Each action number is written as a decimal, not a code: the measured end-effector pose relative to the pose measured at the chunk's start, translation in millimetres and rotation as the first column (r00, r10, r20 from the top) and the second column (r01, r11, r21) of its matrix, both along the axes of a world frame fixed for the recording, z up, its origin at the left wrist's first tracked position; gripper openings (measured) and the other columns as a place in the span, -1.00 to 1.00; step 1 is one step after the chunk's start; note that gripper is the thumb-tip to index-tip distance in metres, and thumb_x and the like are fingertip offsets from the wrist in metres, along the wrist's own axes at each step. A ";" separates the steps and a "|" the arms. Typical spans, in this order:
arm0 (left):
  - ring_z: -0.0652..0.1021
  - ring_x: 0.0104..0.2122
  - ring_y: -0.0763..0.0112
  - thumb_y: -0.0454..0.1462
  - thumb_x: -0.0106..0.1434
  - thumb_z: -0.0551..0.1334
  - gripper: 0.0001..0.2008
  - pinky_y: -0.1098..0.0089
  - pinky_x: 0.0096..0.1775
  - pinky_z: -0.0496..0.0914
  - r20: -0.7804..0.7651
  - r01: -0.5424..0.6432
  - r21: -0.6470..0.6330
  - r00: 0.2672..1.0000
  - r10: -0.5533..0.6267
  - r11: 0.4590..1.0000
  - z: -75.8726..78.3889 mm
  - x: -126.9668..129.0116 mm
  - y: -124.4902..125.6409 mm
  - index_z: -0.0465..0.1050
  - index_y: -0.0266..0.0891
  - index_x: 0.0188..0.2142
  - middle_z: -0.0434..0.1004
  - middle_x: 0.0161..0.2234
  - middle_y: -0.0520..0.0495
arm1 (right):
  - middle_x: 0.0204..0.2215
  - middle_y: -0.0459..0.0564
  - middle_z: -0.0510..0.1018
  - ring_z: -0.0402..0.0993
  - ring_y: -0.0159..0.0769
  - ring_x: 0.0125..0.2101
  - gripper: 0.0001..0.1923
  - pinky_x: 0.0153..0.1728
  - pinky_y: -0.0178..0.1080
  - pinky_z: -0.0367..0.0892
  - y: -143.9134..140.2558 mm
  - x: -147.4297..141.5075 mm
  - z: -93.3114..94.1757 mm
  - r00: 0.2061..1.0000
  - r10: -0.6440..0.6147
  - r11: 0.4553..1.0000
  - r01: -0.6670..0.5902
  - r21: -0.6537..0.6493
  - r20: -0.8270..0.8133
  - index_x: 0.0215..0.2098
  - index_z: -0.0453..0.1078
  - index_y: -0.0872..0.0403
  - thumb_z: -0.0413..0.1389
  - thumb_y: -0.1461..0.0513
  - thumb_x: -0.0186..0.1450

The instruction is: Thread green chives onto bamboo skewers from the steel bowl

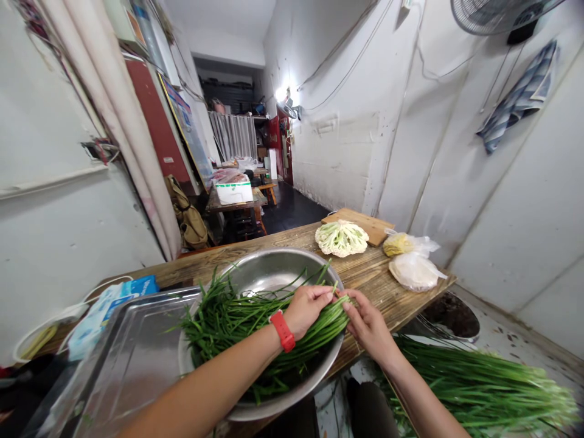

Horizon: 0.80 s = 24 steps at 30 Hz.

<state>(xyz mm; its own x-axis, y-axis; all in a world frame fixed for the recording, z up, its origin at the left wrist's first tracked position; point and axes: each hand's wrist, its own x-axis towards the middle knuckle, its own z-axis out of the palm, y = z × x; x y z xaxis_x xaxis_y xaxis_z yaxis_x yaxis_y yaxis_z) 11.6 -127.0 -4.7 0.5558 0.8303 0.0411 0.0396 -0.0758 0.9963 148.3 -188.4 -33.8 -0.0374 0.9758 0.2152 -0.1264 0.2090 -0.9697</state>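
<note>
Greens [479, 383] lie low beside my right forearm in a thick, loose sheaf, glossy and strap-thin, deep green along the leaves and paling toward the ends at far right. On my left, a rectangular metal tray [141, 353] shows a smooth, dull shine inside its raised rim. Before me stands a wide, round steel bowl [274, 264], and across it sprawl the stalks [246, 322]: dark, tangled, grassy blades to the left, lighter, straighter, slender stems gathered toward the right rim. My left grip [303, 310], with a red band [283, 331] at the wrist, has thumb and forefinger pinched together on the stem ends; my right grip [367, 325] meets it there, fingertips clamped on the same pale ends by the bowl's edge.

The counter [365, 274] beneath is wooden, brown and strongly grained. Beyond the bowl sits a cauliflower [342, 238], domed, knobbly and cream with pale green showing, in front of a flat wooden board [369, 225]. To its right are two crinkled plastic bags, a yellowish bag [396, 244] behind a rounded white bag [415, 272]. Farther off stands a white box [234, 193] with a green stripe, and a pleated grey curtain [235, 135] hangs at the back.
</note>
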 end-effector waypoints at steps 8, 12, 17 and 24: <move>0.20 -0.61 0.56 -0.31 0.17 0.03 -0.70 0.52 -0.48 0.12 -0.489 0.320 0.504 0.872 -0.041 0.802 17.6 -6.6 0.0 0.36 -0.33 -0.64 0.22 -0.68 0.09 | -0.59 -0.20 0.14 -0.02 -0.56 -0.69 -0.62 -0.69 -0.45 -0.03 -2.1 0.8 -9.1 0.998 -0.018 1.000 0.018 -0.013 0.055 0.01 0.10 0.00 -0.05 0.07 0.26; 0.41 -0.46 0.51 -0.33 0.17 0.02 -0.76 0.54 -0.35 0.24 -0.535 0.537 0.388 0.793 -0.291 0.749 27.4 -15.9 9.8 0.47 -0.27 -0.37 0.49 -0.45 0.03 | -0.56 -0.17 0.17 0.02 -0.56 -0.66 -0.67 -0.68 -0.45 -0.02 -18.7 -1.6 -20.3 1.000 -0.031 0.999 0.031 -0.036 -0.004 -0.04 0.11 0.00 -0.05 0.09 0.26; 0.49 -0.29 0.41 -0.30 0.16 0.03 -0.71 0.46 -0.22 0.30 -0.498 0.197 0.415 0.866 0.041 0.888 10.3 -15.4 36.8 0.47 -0.30 -0.21 0.54 -0.28 -0.08 | -0.67 -0.26 0.05 -0.06 -0.58 -0.73 -0.59 -0.73 -0.46 -0.13 -35.1 -5.5 -25.8 0.994 -0.085 0.994 0.080 -0.073 -0.075 0.03 0.02 0.03 -0.07 0.07 0.27; 0.47 -0.32 0.30 -0.22 0.01 0.23 -0.85 0.36 -0.24 0.24 -0.693 0.230 0.527 0.674 0.257 0.818 -29.0 13.3 48.5 0.52 -0.20 -0.42 0.53 -0.36 -0.06 | -0.72 -0.28 0.03 -0.14 -0.60 -0.73 -0.62 -0.73 -0.46 -0.21 -34.9 -4.7 -29.8 0.996 -0.047 0.988 0.036 -0.150 -0.069 -0.11 0.17 0.14 0.02 0.06 0.22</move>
<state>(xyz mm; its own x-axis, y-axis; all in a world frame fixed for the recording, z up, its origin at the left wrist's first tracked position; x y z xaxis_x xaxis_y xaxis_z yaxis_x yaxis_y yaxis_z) 24.9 -78.5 -33.7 0.5944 0.8009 0.0725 0.7088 -0.5644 0.4232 143.6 -223.3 -63.6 0.0142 0.9976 0.0683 -0.1916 0.0697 -0.9790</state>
